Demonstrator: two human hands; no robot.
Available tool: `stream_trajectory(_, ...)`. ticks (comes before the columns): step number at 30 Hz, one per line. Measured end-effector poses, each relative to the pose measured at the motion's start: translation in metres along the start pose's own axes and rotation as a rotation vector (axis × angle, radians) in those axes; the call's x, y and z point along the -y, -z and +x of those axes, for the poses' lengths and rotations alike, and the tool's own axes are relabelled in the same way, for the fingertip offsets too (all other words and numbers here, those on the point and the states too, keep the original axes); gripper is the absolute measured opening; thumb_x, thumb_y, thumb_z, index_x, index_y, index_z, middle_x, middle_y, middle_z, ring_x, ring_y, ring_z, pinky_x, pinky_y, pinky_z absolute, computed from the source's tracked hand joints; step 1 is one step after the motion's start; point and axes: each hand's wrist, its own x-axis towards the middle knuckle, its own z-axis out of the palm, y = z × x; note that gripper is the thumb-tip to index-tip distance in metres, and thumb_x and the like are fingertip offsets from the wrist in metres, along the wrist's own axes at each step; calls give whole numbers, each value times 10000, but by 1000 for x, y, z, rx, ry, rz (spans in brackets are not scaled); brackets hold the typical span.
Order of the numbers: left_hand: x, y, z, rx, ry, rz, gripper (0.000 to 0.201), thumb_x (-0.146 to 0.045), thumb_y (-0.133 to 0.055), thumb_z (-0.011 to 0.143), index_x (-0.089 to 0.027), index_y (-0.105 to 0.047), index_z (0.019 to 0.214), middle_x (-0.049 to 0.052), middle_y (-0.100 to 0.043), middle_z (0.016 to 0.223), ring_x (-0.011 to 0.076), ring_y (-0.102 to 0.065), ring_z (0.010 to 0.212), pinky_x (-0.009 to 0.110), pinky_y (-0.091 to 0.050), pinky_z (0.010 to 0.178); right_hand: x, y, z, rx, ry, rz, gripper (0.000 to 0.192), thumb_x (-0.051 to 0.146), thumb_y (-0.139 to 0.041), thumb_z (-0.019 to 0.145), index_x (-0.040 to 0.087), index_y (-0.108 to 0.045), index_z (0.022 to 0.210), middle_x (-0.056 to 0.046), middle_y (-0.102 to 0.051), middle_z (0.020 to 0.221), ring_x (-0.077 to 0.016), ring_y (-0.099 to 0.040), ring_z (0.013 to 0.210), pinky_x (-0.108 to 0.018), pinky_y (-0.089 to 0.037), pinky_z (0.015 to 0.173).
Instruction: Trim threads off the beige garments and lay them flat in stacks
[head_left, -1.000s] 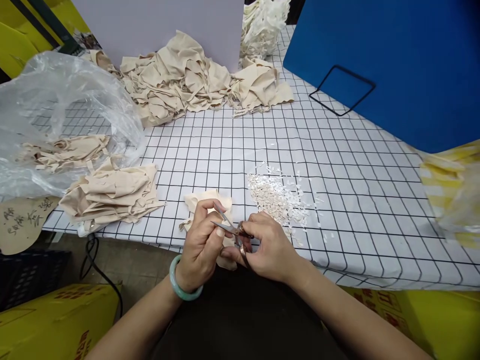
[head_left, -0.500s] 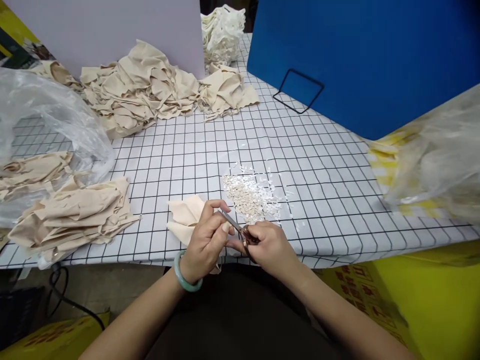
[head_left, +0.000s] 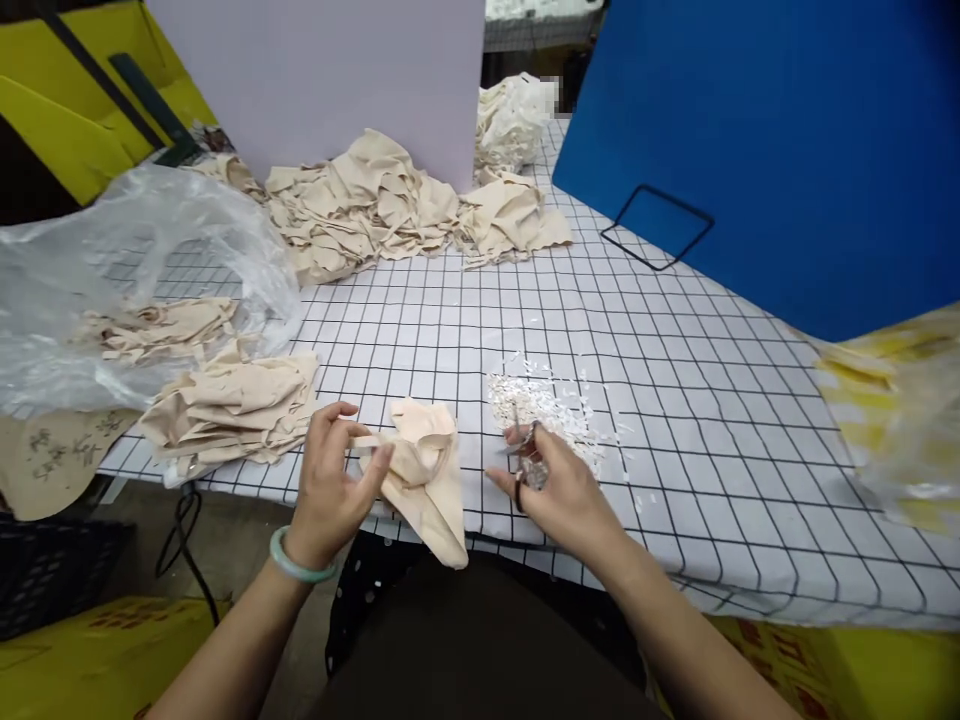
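Observation:
My left hand (head_left: 332,478), with a green bangle on the wrist, pinches the edge of a beige fabric piece (head_left: 424,480) that drapes over the table's front edge. My right hand (head_left: 559,487) holds small scissors (head_left: 522,458), blades pointing up and away, apart from the fabric. Just beyond the right hand lies a heap of small white clippings (head_left: 544,408) on the black-and-white grid tablecloth (head_left: 675,400).
A stack of beige pieces (head_left: 236,405) lies to the left, beside a clear plastic bag (head_left: 135,280) holding more. A large beige pile (head_left: 375,200) sits at the back before a white board. A blue panel (head_left: 765,140) stands right; another plastic bag (head_left: 900,410) far right.
The hands have moved apart. The scissors left the fabric and went right with my right hand. My left hand drew the beige piece leftward and it now hangs spread out.

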Motion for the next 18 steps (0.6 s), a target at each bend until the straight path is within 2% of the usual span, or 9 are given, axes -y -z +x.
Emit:
stream_trajectory(2, 8, 4, -16, 144, 21, 44, 481, -280, -697, 809, -189, -499, 1238, 146, -478, 1286, 317, -455, 1242, 513, -423, 1037, 11, -27, -1, 105, 77, 87, 315, 282, -708, 778, 228, -550, 1045, -81, -635, 1096, -242, -619, 944, -394, -517, 787)
stream_trajectory(4, 9, 0, -31, 357, 22, -69, 554, -170, -614, 825, -218, -433, 1346, 130, -525, 1263, 282, -507, 1190, 479, -455, 1013, 21, -53, -4, 201, 161, 138, 295, 111, -648, 735, 220, -540, 988, -56, -637, 1013, -209, -614, 868, -337, -508, 730)
stream_trajectory(6, 7, -6, -31, 474, 48, -184, 412, -56, -498, 813, -235, -550, 1180, 75, -604, 1105, 227, -576, 1056, 401, -494, 952, 29, -72, -1, 253, 225, 146, 278, -7, -550, 660, 213, -504, 824, -9, -613, 835, -166, -581, 729, -274, -465, 641)
stream_trajectory(8, 6, -8, -6, 482, 86, -234, 274, -33, -481, 787, -219, -598, 949, 37, -622, 952, 198, -599, 921, 343, -519, 853, 38, -76, 21, 279, 265, 175, 265, -21, -519, 619, 211, -459, 733, 23, -570, 727, -135, -534, 643, -236, -413, 576)
stream_trajectory(10, 1, 1, 46, 411, 73, -228, 166, -64, -516, 787, -200, -591, 847, 28, -612, 872, 194, -594, 835, 336, -525, 778, 60, -61, 65, 280, 296, 216, 214, 13, -521, 645, 208, -465, 713, 34, -560, 687, -127, -518, 624, -223, -393, 556)
stream_trajectory(12, -10, 20, 114, 272, 23, -201, 108, -111, -550, 809, -184, -604, 865, 44, -606, 872, 211, -594, 818, 374, -530, 760, 97, -29, 123, 202, 313, 250, 137, 77, -535, 699, 205, -498, 730, 31, -578, 689, -135, -533, 641, -231, -409, 572)
stream_trajectory(15, -29, 42, 202, -174, -39, -227, 339, -169, -630, 830, -197, -589, 1166, 130, -529, 1249, 287, -550, 1151, 491, -484, 957, 153, 20, 204, -117, 300, 328, 156, 172, -614, 707, 198, -552, 847, 10, -620, 775, -148, -568, 704, -263, -445, 644)
stream_trajectory(16, -32, 43, 218, -284, -69, -237, 400, -184, -656, 825, -205, -573, 1216, 142, -473, 1340, 313, -476, 1267, 519, -435, 1027, 163, 30, 223, -182, 286, 336, 209, 214, -632, 713, 200, -550, 905, -3, -632, 828, -151, -568, 730, -268, -445, 654)
stream_trajectory(18, -30, 30, 223, -298, -80, -318, 468, -284, -645, 872, -231, -516, 1320, 151, -402, 1450, 335, -369, 1376, 550, -378, 1085, 163, 33, 238, -194, 261, 349, 265, 288, -654, 707, 196, -552, 934, -11, -631, 839, -146, -552, 708, -267, -443, 628)
